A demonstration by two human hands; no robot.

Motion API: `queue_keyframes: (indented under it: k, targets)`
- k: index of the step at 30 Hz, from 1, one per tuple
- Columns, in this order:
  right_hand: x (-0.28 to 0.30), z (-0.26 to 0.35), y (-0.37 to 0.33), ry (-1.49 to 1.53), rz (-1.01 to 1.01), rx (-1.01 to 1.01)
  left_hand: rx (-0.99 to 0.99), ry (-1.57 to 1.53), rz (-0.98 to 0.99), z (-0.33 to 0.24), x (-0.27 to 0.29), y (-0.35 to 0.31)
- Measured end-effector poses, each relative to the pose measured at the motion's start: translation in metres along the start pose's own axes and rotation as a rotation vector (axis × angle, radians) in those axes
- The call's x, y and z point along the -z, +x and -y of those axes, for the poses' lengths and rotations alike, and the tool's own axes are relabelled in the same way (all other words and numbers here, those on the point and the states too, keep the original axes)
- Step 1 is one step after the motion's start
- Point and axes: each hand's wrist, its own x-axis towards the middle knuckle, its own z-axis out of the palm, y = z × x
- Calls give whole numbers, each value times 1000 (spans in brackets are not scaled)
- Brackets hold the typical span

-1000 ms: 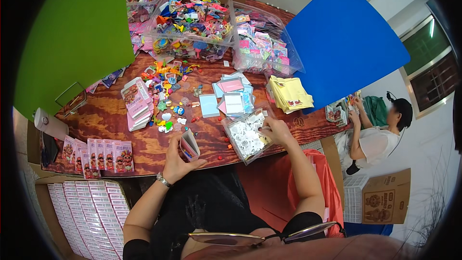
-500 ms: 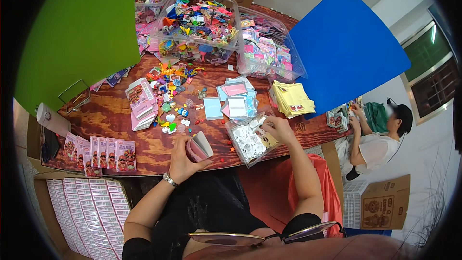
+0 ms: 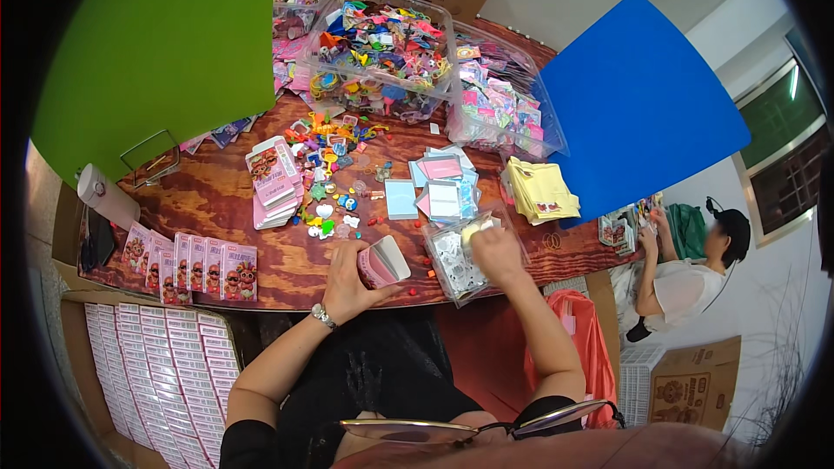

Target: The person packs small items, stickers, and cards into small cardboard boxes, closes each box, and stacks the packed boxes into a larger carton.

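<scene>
My left hand (image 3: 349, 285) is wrapped round a small pink carton (image 3: 382, 264), its open mouth facing up and to the right. My right hand (image 3: 498, 258), fingers curled down, is over a clear plastic tray (image 3: 460, 297) of white printed slips (image 3: 453, 262). A pale yellow piece (image 3: 474, 231) shows at its fingertips; whether it is pinched or lies in the tray is hard to see. Just beyond the tray are stacked blue, white and pink cards (image 3: 444, 201). Small colourful toys (image 3: 326, 204) lie scattered beyond my left hand, beside a pile of flat pink cartons (image 3: 272, 178).
Clear bins of toys (image 3: 382, 78) and packets (image 3: 508, 113) stand at the back. Yellow packets (image 3: 540, 189) lie at right by a blue panel (image 3: 638, 113). Finished-looking pink boxes (image 3: 200, 267) and a white cup (image 3: 106, 195) stand left, near a green panel (image 3: 156, 61). A co-worker (image 3: 686, 282) sits at far right.
The carton in my left hand has turned so its open mouth shows more. My right hand has shifted slightly and its fingers now point down into the tray. The whole view has swung a little.
</scene>
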Motion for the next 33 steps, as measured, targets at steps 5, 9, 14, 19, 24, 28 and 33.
queue_keyframes:
  k: [5,9,14,19,24,28,33]
  targets:
    - [-23,17,-14,293,230,-186,4,-20,21,-1,0,1]
    - [5,4,3,512,403,-250,33,-38,-8,-3,0,-1]
    - [91,30,49,879,52,-316,8,51,-99,1,-4,1]
    - [119,93,88,1031,6,-120,36,127,-162,3,-11,3]
    - [96,120,98,687,-98,156,-1,218,-202,-2,-9,5]
    - [101,121,95,773,-197,82,17,211,-183,-2,-3,4]
    - [79,142,71,724,-426,21,37,105,-201,-2,8,3]
